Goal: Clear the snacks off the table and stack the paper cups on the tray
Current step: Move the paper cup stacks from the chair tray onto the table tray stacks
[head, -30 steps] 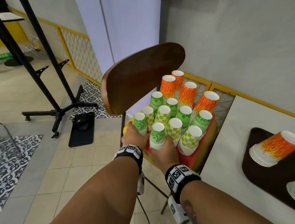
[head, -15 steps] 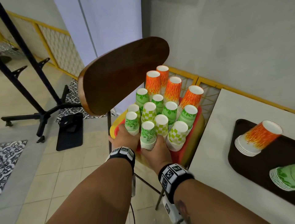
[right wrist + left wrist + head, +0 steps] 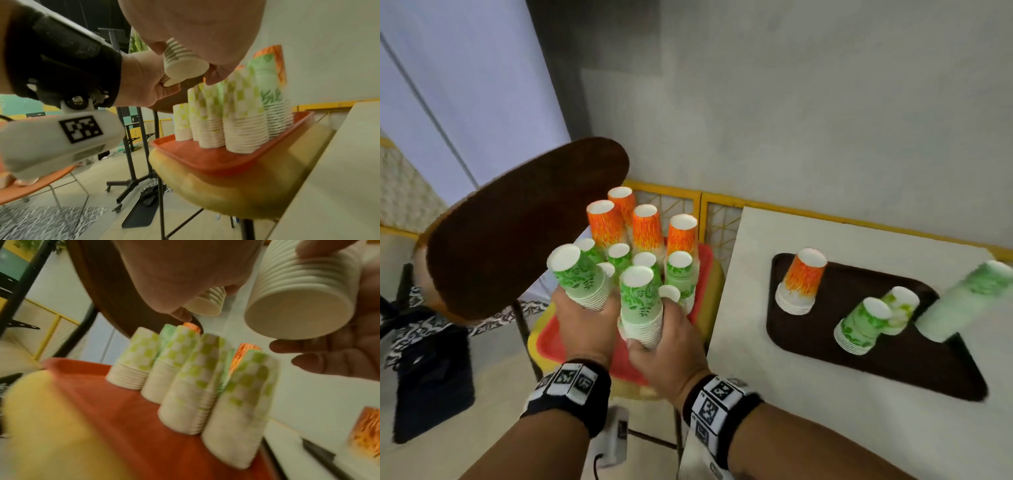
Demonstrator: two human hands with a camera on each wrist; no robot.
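Observation:
My left hand grips a stack of green leaf-print paper cups, tilted to the left. My right hand grips a second green leaf-print stack, upright. Both stacks hang just above the red tray, which carries several upturned orange, green and checked stacks. In the left wrist view the checked stacks stand on the red tray below my hands. On the white table, a dark brown tray carries an orange stack and green stacks. No snacks are in view.
The red tray rests on a yellow chair seat whose dark wooden backrest stands close on the left of my hands. The white table begins right beside the chair. A black stand and patterned mats are on the floor.
Both hands have lifted their green stacks up off the red tray. The left stack now tilts left. The view has swung right, showing more of the brown tray.

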